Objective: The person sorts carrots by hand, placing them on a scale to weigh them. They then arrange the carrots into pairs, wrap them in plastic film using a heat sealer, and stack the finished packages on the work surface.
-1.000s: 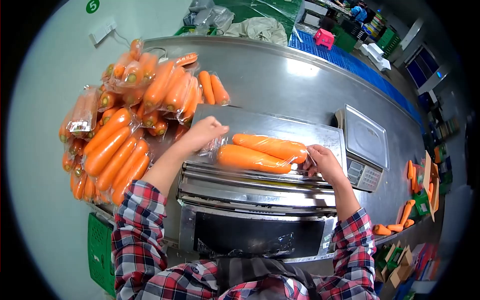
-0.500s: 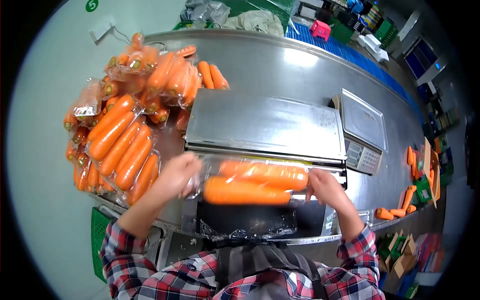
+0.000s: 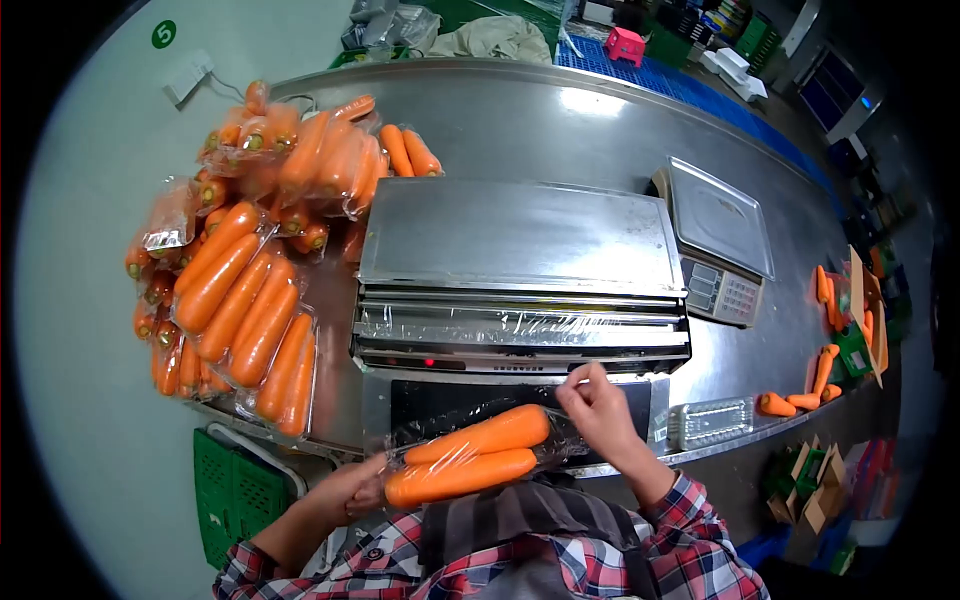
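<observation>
Two carrots [image 3: 470,455] in film [image 3: 420,435] were held low, just before the wrapper [image 3: 520,235]. The left hand [image 3: 345,490] had its grip clamped on their left end; the right hand [image 3: 600,410] pinched the film at the other. Farther off, bagged carrots [image 3: 240,290] lay piled left of the wrapper, a scale [image 3: 715,215] right.

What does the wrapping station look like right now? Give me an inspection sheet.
Surface: stainless steel table, film wrapping machine in the middle.
Job's things: carrot pack, two carrots in clear film, held low in front of the machine.
Clutter: pile of wrapped carrots at left; scale, loose carrots and clear tray at right.
Hands: left hand grips the pack's left end; right hand pinches film at its right end.
Cables: thin cable from wall socket.
Surroundings: green crate below; blue floor mat.
</observation>
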Available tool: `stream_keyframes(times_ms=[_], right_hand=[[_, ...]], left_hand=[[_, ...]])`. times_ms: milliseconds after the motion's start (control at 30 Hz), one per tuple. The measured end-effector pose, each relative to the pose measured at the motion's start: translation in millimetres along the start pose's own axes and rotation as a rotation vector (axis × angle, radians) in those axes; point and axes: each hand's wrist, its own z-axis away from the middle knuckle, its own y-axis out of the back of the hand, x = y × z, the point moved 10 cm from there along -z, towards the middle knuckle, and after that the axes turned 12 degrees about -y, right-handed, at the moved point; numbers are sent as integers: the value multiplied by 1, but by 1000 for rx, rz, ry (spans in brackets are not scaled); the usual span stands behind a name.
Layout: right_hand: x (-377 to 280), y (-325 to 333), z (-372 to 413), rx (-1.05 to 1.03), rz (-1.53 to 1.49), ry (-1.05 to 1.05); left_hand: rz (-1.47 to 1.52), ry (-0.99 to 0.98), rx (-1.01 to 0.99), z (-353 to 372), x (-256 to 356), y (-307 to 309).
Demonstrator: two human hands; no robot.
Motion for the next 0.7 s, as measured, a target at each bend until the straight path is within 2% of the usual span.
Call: stream_keyframes(times_ms=[33,67,133,200,267,333,367,400,433,467,500,533,600,633,667,700], right_hand=[[-16,-13,8,-66,1,136],[-19,-29,18,-225,-49,104],[-46,27,12,54,91,429],[-38,71,-14,-103,-500,35],[-50,44,-28,-259,-620,88],[-57,-30,-14,-541,-420,-14],[-101,-54,31,-662,-35,648],[-68,-103,60,-1139,-100,59],[-64,-126,87,-1220,-62,253],[-61,-132,97,-1321,-130,101],[-60,-135,100,-1336,-156,50],[-55,-136,99,-1319,-148,32],[-48,-134,96,-1270,-123,16],[-45,-132,93,-1236,-107,21],[-42,-130,90,-1196,-96,27],[-39,-127,86,-1145,-84,34]], left_hand=[[-99,-58,144,0,2,16],[-202,-107,290,4,6,28],[-255,-257,54,14,23,12],[-346,-315,-109,22,30,-5],[-466,-294,-198,18,37,-31],[-573,-260,-289,17,42,-62],[-645,-262,-362,19,46,-85],[-711,-274,-422,20,54,-101],[-856,-419,-592,22,76,-120],[-912,-524,-530,24,103,-123],[-972,-625,-457,27,130,-126],[-932,-679,-167,31,154,-118],[-1091,-972,-160,22,147,-172],[-1141,-1006,-244,14,124,-198],[-1034,-684,-471,-4,87,-207],[-867,-671,-651,-6,69,-220]])
